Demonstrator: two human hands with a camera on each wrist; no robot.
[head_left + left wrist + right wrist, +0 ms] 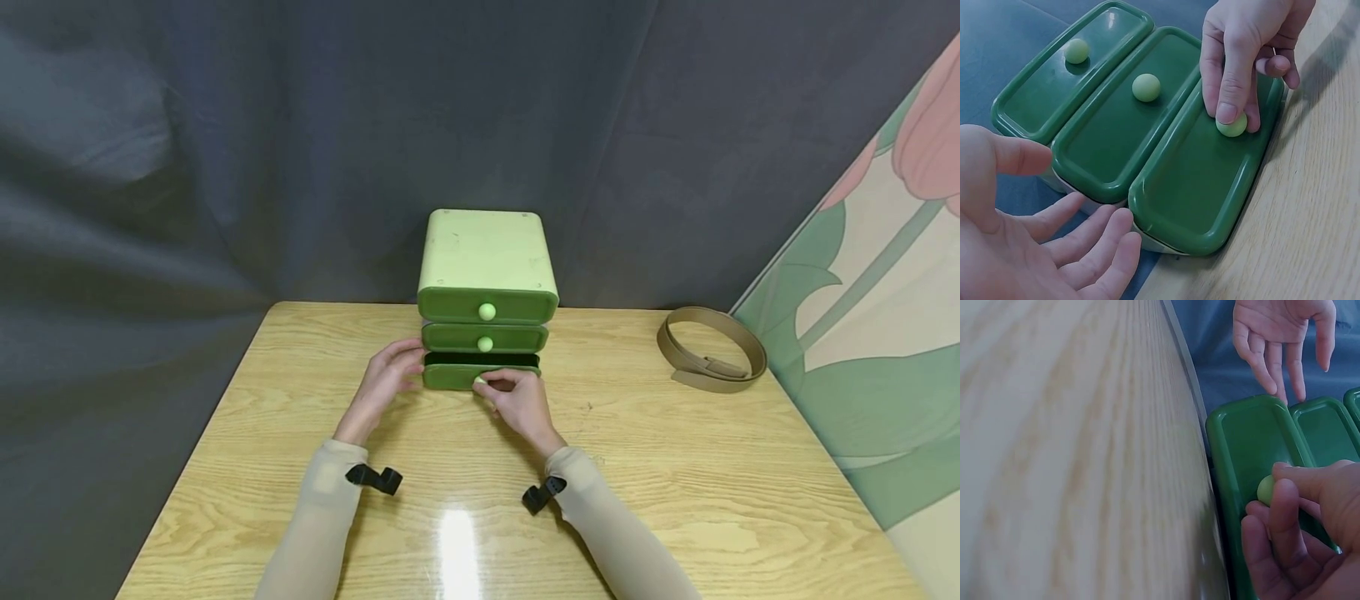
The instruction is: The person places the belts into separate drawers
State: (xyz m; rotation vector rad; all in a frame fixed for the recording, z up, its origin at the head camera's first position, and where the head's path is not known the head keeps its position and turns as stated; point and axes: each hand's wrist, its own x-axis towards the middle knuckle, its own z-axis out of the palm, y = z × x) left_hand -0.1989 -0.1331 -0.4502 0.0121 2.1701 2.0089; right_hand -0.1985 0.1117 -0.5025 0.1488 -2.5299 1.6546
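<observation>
A small green chest of drawers (487, 250) stands at the table's back edge, three dark green drawer fronts facing me. Its bottom drawer (450, 377) is pulled partway out, a dark gap showing above its front. My right hand (521, 406) pinches that drawer's round pale green knob (1232, 125) between thumb and fingers. Beside the chest's left side is my left hand (384, 379), its fingers spread and relaxed, fingertips close to the drawer edges in the left wrist view. The middle drawer (450, 337) and top drawer (450, 305) each carry a matching knob.
A coiled tan belt (712, 382) lies at the back right of the wooden table (637, 500). Behind the table hangs a dark grey-blue curtain (337, 150). A panel with a flower pattern (885, 333) borders the right side.
</observation>
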